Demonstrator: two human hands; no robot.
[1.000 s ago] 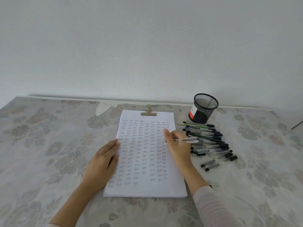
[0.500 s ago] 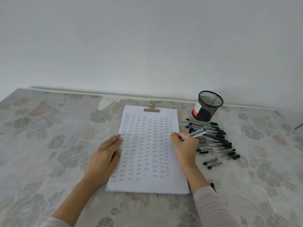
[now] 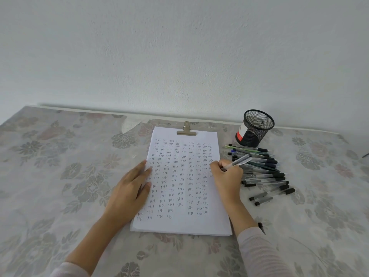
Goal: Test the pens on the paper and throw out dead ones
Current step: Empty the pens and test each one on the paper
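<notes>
A white sheet of paper lies clipped under a metal clip, covered with rows of small handwritten "test" words. My right hand grips a clear pen in a writing hold near the paper's right edge; its tip is hidden by my fingers. Flat on the paper's left edge rests my left hand, fingers straight. A pile of several pens lies on the table just right of the paper.
A black mesh pen cup with a red and white label stands behind the pens, near the wall. The table carries a floral cloth. A white wall rises behind the table's far edge.
My right hand turned the pen from lying sideways into a writing hold and lowered its tip toward the right edge of the paper. The left hand stayed on the sheet. The camera tilted slightly.
</notes>
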